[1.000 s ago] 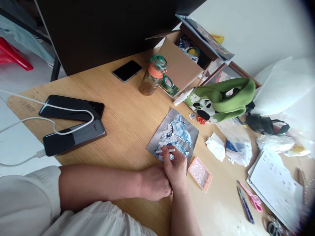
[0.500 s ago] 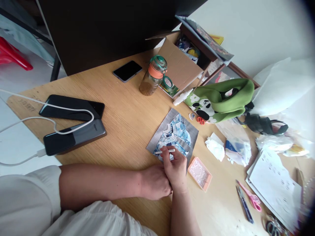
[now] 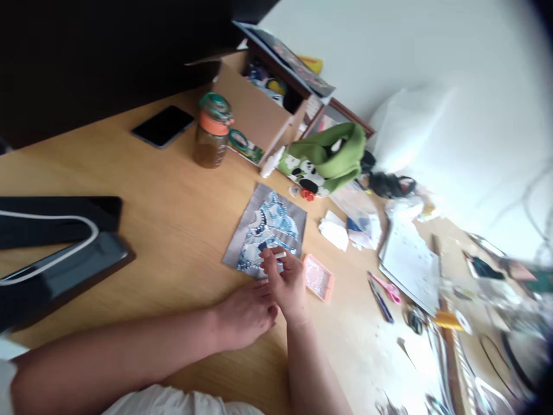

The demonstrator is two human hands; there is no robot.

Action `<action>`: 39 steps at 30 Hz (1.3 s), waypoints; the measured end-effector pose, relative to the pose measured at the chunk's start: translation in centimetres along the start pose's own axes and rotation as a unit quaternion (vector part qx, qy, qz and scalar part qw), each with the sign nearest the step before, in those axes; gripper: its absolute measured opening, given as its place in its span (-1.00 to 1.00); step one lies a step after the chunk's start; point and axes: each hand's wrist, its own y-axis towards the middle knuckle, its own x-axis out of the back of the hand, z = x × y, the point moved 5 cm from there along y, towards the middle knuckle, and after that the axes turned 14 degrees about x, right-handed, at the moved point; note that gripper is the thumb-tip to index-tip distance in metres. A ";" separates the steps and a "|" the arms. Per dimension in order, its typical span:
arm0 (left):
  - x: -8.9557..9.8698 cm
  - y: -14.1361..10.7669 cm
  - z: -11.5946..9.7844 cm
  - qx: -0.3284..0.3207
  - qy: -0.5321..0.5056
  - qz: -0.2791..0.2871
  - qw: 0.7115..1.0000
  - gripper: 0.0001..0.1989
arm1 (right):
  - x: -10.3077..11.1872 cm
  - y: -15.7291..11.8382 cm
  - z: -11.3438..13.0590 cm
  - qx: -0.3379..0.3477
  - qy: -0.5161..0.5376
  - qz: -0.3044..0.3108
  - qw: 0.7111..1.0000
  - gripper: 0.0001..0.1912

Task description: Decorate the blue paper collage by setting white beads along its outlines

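My right hand (image 3: 287, 285) pinches a slim white pen-like stick (image 3: 280, 255) over the lower part of a grey sheet (image 3: 242, 239). That sheet bears a blue-and-white dress picture (image 3: 276, 222) dotted with small shiny beads or gems. My left hand (image 3: 248, 314) lies on the wooden table at the sheet's near edge, fingers stretched out, their tips partly hidden by my right hand. Just right of my right hand is a pink tray (image 3: 329, 293) with tiny pale pieces in it. The stick's working tip is too small to make out.
Phones (image 3: 64, 276) with a white cable lie at left, another phone (image 3: 163, 125) farther back. Behind the sheet stand a bottle (image 3: 211, 135), a cardboard box (image 3: 250, 112) and a green panda bag (image 3: 332, 158). Pink scissors (image 3: 391, 291), a dark cutter (image 3: 382, 302) and papers (image 3: 410, 259) lie right.
The view has swung right, so things appear farther left, and more clutter shows at right. My left hand's fingers look more stretched out towards the sheet. The stick stays in my right hand.
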 end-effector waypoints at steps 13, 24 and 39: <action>-0.1 0.0 -0.1 -0.004 -0.021 -0.047 0.999 -0.76 | 12.0 -6.3 -8.0 -0.149 -0.111 -0.277 0.943 -0.46; 0.1 0.2 -0.2 -0.005 -0.014 -0.039 0.999 -0.81 | 10.6 -7.2 -9.6 -0.084 -0.212 -0.181 0.957 -0.56; -0.3 0.1 -0.1 -0.004 -0.024 -0.026 0.999 -0.80 | 10.5 -7.3 -9.3 -0.069 -0.218 -0.178 0.957 -0.58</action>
